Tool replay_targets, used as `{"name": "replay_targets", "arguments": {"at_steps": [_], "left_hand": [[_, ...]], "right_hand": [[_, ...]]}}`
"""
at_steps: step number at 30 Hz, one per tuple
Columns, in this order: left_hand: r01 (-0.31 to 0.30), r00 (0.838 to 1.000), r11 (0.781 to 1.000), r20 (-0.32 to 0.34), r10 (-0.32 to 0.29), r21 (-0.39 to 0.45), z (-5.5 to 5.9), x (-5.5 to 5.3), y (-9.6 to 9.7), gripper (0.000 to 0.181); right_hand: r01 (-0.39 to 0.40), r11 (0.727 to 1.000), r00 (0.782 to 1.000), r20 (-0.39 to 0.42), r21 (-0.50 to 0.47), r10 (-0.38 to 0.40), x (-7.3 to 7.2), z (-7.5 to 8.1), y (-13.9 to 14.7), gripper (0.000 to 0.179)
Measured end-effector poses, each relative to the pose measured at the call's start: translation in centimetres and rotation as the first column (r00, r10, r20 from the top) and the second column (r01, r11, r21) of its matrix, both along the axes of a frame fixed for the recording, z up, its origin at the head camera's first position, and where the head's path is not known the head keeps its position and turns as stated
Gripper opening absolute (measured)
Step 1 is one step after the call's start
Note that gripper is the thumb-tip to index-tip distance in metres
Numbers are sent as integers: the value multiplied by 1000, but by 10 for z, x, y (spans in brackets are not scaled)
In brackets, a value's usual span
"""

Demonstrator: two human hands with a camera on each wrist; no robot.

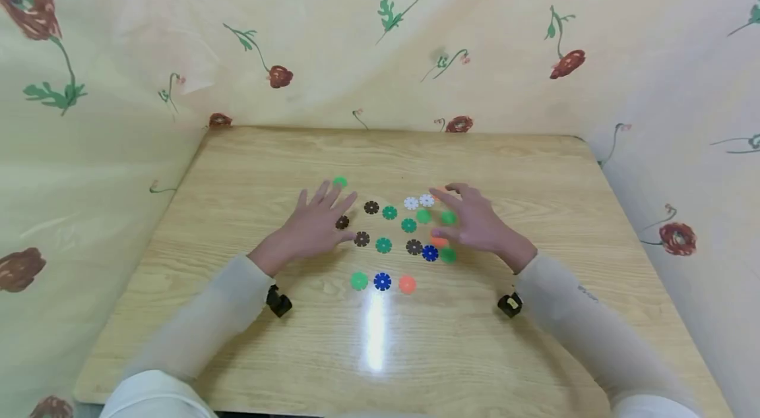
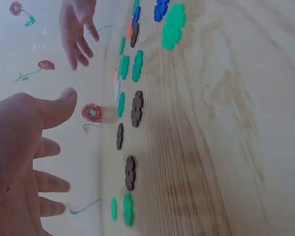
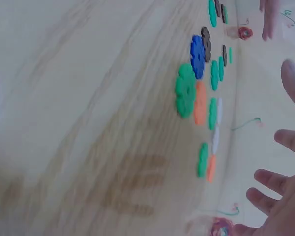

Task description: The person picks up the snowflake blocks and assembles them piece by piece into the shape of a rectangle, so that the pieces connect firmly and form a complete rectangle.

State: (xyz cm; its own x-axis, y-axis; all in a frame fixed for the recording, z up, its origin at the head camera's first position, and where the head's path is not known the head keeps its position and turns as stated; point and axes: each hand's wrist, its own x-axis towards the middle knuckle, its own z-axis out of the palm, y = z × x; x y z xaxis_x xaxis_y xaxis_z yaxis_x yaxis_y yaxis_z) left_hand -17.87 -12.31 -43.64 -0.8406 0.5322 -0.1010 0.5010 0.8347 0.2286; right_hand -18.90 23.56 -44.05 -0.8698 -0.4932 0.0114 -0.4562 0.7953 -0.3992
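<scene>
Both my hands hover over a scatter of notched plastic discs, fingers spread and holding nothing. In the head view my left hand is over the left side, beside a dark brown disc and below a light green disc. Over the right side, my right hand partly covers an orange disc. Two white discs lie by its fingertips. A gap shows between the left hand and the discs in the left wrist view; the right hand is likewise raised in the right wrist view.
Nearer the front, a green disc, a blue disc and an orange disc form a row on the wooden table. Flowered cloth hangs behind and along both sides. Black cameras sit at the wrists.
</scene>
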Motion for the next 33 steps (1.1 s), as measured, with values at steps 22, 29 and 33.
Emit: {"name": "replay_targets", "arguments": {"at_steps": [22,29,33], "left_hand": [[-47,999,996,13,46,71,-28,-55,93,27],[-48,998,997,-29,50,64,-38,-60,99,20],[-49,998,997,-39,51,60,-37,-64,102,25]], "right_hand": [[16,986,999,31,166,-22,-69,-21,-59,20],[39,988,990,127,152,-59,-71,-18,-60,20],[55,989,987,140,139,-75,-72,-17,-59,19]]}}
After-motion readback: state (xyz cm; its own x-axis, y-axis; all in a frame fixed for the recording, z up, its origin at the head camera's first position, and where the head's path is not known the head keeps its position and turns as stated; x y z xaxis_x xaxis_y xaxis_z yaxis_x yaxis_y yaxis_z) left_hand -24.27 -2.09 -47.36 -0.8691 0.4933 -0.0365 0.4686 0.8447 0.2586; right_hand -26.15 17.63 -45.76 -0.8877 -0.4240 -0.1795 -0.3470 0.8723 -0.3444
